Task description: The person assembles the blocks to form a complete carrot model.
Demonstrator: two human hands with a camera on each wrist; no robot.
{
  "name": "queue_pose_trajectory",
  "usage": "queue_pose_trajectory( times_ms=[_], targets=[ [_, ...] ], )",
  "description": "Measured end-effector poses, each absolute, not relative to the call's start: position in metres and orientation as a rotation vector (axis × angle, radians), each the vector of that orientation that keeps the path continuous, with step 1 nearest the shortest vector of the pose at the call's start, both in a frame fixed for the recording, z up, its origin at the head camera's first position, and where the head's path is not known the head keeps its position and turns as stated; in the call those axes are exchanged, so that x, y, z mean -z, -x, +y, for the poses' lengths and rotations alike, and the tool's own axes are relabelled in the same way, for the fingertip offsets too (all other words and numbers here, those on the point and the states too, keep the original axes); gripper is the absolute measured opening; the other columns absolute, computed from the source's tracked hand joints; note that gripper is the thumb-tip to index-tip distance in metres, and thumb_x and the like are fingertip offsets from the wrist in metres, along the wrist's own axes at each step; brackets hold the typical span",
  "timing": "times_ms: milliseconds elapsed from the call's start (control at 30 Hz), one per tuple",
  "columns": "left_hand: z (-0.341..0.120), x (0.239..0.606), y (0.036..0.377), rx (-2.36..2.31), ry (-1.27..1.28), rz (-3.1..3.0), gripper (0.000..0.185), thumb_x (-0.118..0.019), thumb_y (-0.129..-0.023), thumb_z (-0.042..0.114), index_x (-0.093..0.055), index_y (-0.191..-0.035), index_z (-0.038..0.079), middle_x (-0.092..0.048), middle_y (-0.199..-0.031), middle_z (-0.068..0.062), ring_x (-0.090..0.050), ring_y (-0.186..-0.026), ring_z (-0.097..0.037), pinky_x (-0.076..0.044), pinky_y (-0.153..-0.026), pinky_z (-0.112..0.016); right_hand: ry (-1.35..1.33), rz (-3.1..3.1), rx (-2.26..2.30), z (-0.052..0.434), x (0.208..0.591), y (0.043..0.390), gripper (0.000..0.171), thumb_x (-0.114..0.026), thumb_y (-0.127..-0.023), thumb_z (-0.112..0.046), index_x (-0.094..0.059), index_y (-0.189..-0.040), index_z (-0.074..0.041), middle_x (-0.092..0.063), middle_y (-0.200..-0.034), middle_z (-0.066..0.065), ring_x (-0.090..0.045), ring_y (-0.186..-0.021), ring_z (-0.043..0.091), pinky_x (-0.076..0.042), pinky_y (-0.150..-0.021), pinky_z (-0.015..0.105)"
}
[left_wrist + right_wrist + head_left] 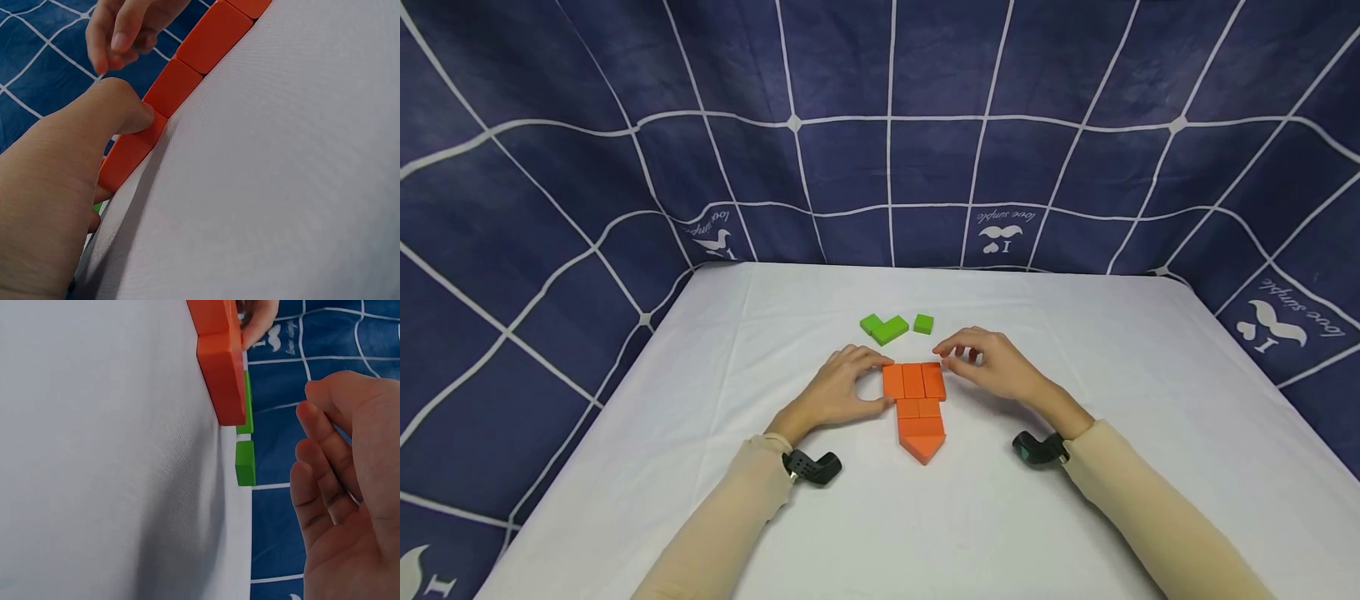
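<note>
**Squaring up the top row of the orange figure**

Head view: orange blocks (pixel 917 404) laid flat on the white table (pixel 1075 500), mid-table, close to the person. Three upright rectangles form a row, two small squares sit under them, then a piece that ends in a point facing the person. Just beyond, apart from the orange group, lie a green L-shaped piece (pixel 883 327) and a small green cube (pixel 923 323).

Left hand (pixel 842 387) curls around the left end of the row; left wrist view shows the thumb (pixel 128 115) pressed against the side of the end block (pixel 131 156), so it grips that block. Right hand (pixel 981 362) hovers at the row's right far corner, fingers loosely bent, holding nothing; right wrist view shows the palm clear of the blocks, fingers relaxed.

Judgement: the step looks like closing gaps in the row. Best done with the left hand as a fixed stop and the right fingertips nudging the right block sideways, low and gently, so the squares below do not shift. Keep wrists lifted off the pointed piece, and stay clear of the green pieces behind
</note>
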State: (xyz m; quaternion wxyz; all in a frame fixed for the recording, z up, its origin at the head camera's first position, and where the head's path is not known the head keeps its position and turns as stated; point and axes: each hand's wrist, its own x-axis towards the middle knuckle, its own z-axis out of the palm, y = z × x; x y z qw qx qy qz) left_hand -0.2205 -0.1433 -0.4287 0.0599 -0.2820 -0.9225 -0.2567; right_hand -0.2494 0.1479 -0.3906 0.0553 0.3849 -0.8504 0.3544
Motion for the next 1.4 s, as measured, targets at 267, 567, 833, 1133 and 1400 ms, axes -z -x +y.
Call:
queue_pose_trajectory(
  times_ms=[267, 567, 833, 1133, 1400],
  targets=[
    [-0.144, 0.427, 0.222, 0.776, 0.856, -2.797, 0.056, -0.069, -0.077, 0.051, -0.06, -0.127, 0.028, -0.057, -0.123, 0.008, -0.047, -0.115, -0.01, -0.037, -0.099, -0.038, -1.077, -2.648, -1.017, 0.131, 0.391, 0.277, 0.026, -0.067, -0.09, -0.017, -0.069, -0.114, -0.01, -0.07, -0.105, -0.001, -0.058, -0.089, 0.015, -0.051, -0.074, 0.032],
    [-0.144, 0.428, 0.222, 0.772, 0.849, -2.805, 0.056, -0.069, -0.077, 0.051, -0.06, -0.127, 0.027, -0.057, -0.124, 0.008, -0.047, -0.115, -0.011, -0.037, -0.1, -0.038, -1.017, -2.771, -0.909, 0.108, 0.385, 0.303, 0.035, -0.065, -0.091, -0.019, -0.063, -0.125, -0.014, -0.067, -0.116, 0.001, -0.056, -0.099, 0.02, -0.048, -0.08, 0.034],
    [-0.144, 0.429, 0.222, 0.767, 0.854, -2.8, 0.056, -0.069, -0.077, 0.052, -0.06, -0.127, 0.027, -0.057, -0.124, 0.007, -0.047, -0.116, -0.011, -0.037, -0.1, -0.038, -1.025, -2.845, -0.81, 0.09, 0.384, 0.316, 0.04, -0.064, -0.091, -0.02, -0.06, -0.13, -0.013, -0.065, -0.122, 0.004, -0.052, -0.105, 0.025, -0.044, -0.091, 0.039],
    [-0.143, 0.43, 0.222, 0.753, 0.878, -2.775, 0.056, -0.068, -0.077, 0.052, -0.06, -0.127, 0.027, -0.057, -0.123, 0.008, -0.047, -0.115, -0.011, -0.039, -0.099, -0.039, -1.058, -2.922, -0.647, 0.081, 0.39, 0.322, 0.044, -0.062, -0.093, -0.021, -0.056, -0.135, -0.013, -0.06, -0.133, 0.004, -0.049, -0.116, 0.024, -0.039, -0.104, 0.041],
    [-0.144, 0.429, 0.222, 0.756, 0.864, -2.786, 0.057, -0.068, -0.077, 0.052, -0.06, -0.127, 0.027, -0.058, -0.124, 0.007, -0.047, -0.115, -0.012, -0.038, -0.099, -0.039, -1.066, -2.909, -0.614, 0.077, 0.394, 0.323, 0.039, -0.061, -0.093, -0.02, -0.06, -0.131, -0.012, -0.061, -0.132, 0.004, -0.049, -0.119, 0.024, -0.038, -0.105, 0.04]
  ],
)
